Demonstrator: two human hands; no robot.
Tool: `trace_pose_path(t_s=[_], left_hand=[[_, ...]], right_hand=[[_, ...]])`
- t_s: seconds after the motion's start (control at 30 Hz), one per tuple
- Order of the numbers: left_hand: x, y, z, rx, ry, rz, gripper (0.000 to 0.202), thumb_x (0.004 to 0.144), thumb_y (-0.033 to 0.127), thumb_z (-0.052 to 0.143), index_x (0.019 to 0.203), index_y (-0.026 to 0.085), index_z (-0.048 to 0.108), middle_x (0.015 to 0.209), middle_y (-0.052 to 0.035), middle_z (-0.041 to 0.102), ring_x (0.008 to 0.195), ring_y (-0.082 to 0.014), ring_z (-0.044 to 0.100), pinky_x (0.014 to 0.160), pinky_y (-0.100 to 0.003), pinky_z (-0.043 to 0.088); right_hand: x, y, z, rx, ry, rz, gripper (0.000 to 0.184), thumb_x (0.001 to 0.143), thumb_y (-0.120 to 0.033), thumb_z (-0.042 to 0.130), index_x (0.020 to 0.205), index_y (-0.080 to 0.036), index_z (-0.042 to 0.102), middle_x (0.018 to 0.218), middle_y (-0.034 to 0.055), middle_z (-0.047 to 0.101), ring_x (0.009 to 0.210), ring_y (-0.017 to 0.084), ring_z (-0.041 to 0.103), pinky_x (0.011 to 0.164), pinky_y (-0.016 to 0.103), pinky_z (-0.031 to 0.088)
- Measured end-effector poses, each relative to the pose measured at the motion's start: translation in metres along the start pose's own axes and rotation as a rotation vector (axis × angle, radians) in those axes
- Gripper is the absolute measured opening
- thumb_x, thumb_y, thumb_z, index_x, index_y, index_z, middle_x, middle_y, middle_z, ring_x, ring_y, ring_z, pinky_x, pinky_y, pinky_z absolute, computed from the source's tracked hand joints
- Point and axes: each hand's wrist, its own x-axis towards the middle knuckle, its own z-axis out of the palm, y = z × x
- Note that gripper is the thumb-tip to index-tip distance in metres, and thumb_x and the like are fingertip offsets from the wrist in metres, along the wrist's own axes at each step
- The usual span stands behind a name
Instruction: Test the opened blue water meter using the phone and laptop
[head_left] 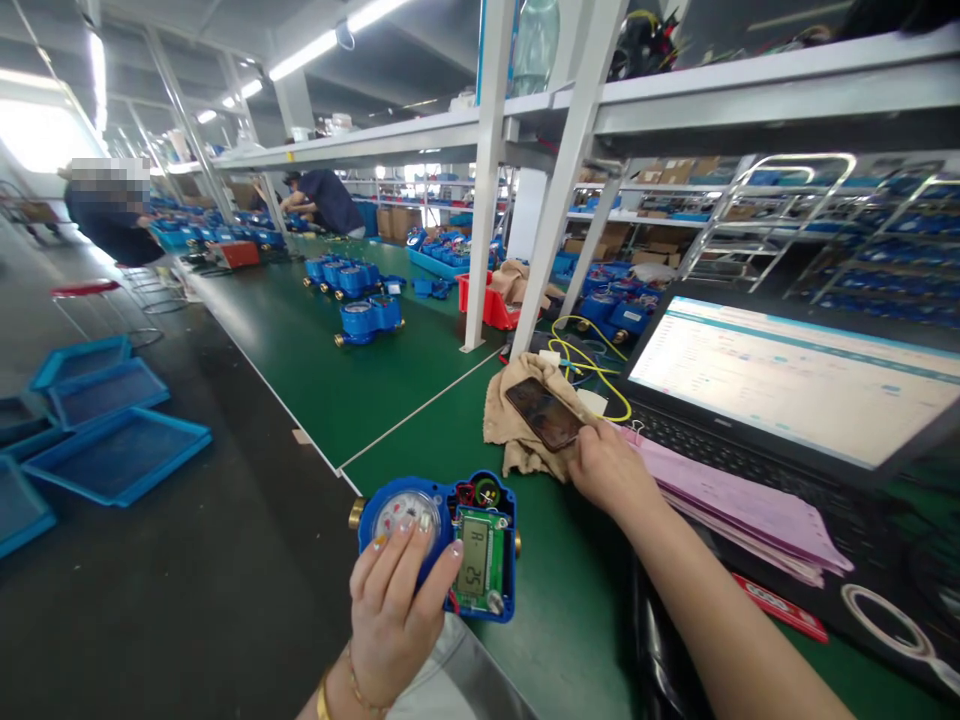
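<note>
My left hand (394,610) grips a blue water meter (480,545) at the near edge of the green bench; its fingers wrap over the round dial, and the open green circuit board with a small display faces up. My right hand (611,468) reaches forward with fingers curled on the lower edge of a dark phone (545,412), which lies on a tan cloth (517,420). Pink paper sheets (739,510) lie just right of that hand, in front of an open laptop (795,385).
More blue meters (367,318) stand along the green bench (352,370). A yellow cable (592,365) and a red bin (491,305) sit behind the cloth. Blue trays (112,450) lie on the floor at left. Other people work far back left.
</note>
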Motion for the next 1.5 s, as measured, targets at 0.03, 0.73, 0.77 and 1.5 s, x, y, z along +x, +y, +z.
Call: trace_pose_path(t_s=[0.03, 0.73, 0.77, 1.5], left_hand=[[0.0, 0.0, 0.0, 0.002, -0.009, 0.0, 0.018, 0.092, 0.008, 0.051, 0.099, 0.017, 0.064, 0.107, -0.0088, 0.06, 0.127, -0.0181, 0.045, 0.114, -0.034, 0.028], [0.001, -0.006, 0.001, -0.003, -0.071, 0.002, 0.027, 0.085, 0.001, 0.054, 0.105, 0.017, 0.063, 0.114, -0.0097, 0.058, 0.125, -0.0204, 0.045, 0.115, -0.036, 0.026], [0.003, -0.007, 0.001, -0.013, -0.082, 0.001, 0.029, 0.085, 0.001, 0.053, 0.107, 0.017, 0.062, 0.115, -0.0103, 0.057, 0.126, -0.0209, 0.045, 0.116, -0.036, 0.025], [0.016, -0.059, 0.021, -0.09, -0.089, 0.155, 0.038, 0.08, 0.022, 0.067, 0.115, 0.009, 0.062, 0.116, -0.0175, 0.061, 0.106, -0.0302, 0.058, 0.113, -0.039, 0.032]], right_hand=[[0.0, 0.001, 0.001, -0.005, 0.003, 0.0, 0.029, 0.086, -0.017, 0.045, 0.111, -0.006, 0.055, 0.124, 0.0206, 0.05, 0.116, 0.032, 0.05, 0.093, 0.041, 0.044], [0.0, 0.001, -0.003, 0.008, -0.015, 0.001, 0.03, 0.087, -0.019, 0.046, 0.113, -0.006, 0.054, 0.125, 0.0219, 0.05, 0.117, 0.032, 0.05, 0.092, 0.041, 0.045], [0.0, 0.001, -0.003, 0.012, -0.013, 0.0, 0.03, 0.087, -0.018, 0.046, 0.113, -0.006, 0.054, 0.124, 0.0217, 0.05, 0.118, 0.032, 0.049, 0.093, 0.041, 0.044], [0.001, -0.008, -0.019, 0.174, 0.013, 0.039, 0.036, 0.084, -0.017, 0.05, 0.117, -0.005, 0.055, 0.125, 0.0228, 0.052, 0.118, 0.031, 0.047, 0.097, 0.044, 0.041]])
